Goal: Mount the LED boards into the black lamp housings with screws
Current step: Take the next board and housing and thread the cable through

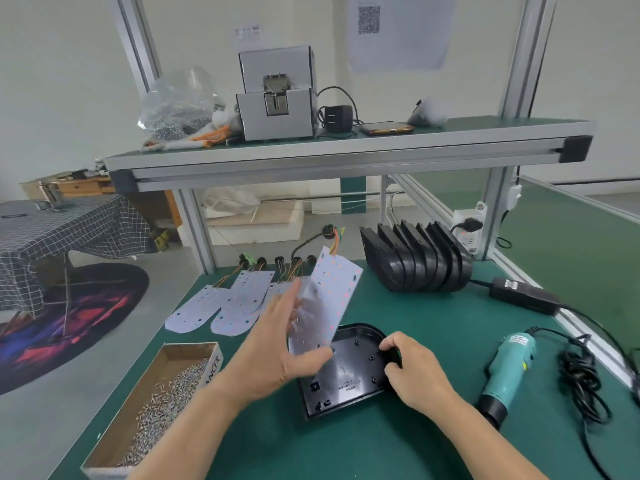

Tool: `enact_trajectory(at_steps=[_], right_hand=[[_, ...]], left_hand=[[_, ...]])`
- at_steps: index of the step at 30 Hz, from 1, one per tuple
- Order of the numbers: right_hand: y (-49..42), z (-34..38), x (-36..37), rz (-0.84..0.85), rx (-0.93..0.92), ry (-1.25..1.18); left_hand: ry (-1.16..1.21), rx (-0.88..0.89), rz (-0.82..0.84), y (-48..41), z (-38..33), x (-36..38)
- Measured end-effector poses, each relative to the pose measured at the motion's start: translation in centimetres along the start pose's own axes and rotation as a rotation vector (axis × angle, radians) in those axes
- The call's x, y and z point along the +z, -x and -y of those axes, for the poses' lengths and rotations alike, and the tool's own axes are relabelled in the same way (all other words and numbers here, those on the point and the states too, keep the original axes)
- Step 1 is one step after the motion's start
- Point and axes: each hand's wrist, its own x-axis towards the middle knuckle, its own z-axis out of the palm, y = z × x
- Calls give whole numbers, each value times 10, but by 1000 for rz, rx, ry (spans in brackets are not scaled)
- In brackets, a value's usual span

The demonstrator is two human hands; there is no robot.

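**A:** LED board, whereabouts?

**B:** Pinched in the left hand, thumb across the lower end, fingers running up its left edge, too blurred to say more. Held tilted: lower end just above the housing, wired end up past the fingertips. Not yet seated.

**A:** And the housing?

**B:** Flat on the table, open side up, right under that thumb. Gripped at the rounded rim by the right hand, fingers curled over the edge.

**A:** Step in hand?

**B:** By the look of it, lowering the board into the shell. No screw in yet.

**A:** Next move?

**B:** Probably laying the board flat, lining its holes up with the posts inside, keeping the wires from getting trapped. Then screws from the box, just left of the left wrist, and the screwdriver, lying untouched to the right of the right hand.

**A:** Anything further out?

**B:** Spare boards beyond the left fingertips; stack of housings well beyond the right knuckles.
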Motion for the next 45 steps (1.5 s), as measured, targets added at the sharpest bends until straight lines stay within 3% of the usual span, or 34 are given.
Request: enact_trajectory(at_steps=[7,11,12,15,17,20,22,26,29,35,40,43,45], right_hand=[[16,-10,-2,-64,76,40],[22,-17,-7,-17,69,246],[23,-14,-10,-58,61,197],[31,14,-26,-237,36,-395],[34,34,-37,-242,-74,-619],[35,60,-44,-286,-410,-671],[36,73,-48,-343,-550,-693],[37,83,-53,-430,-561,-770],[42,85,-54,-481,-556,-699],[55,91,-80,-285,-570,-821],[55,103,-96,5,-589,-1097],[48,95,-104,167,-551,-1396],[29,90,-94,59,-359,-1455]], left_hand=[[-140,197,56,56,-40,35],[-187,299,82,71,-53,50],[-193,304,86,72,-55,52],[-233,318,118,74,-58,56],[-282,352,162,76,-57,60],[-344,403,186,77,-55,66],[-383,413,119,75,-55,67],[-390,338,9,66,-56,65],[-229,200,10,61,-57,68],[-107,191,-53,37,-69,51],[-94,118,160,16,-80,38],[45,167,1,11,-83,37],[107,223,-68,9,-84,38]])
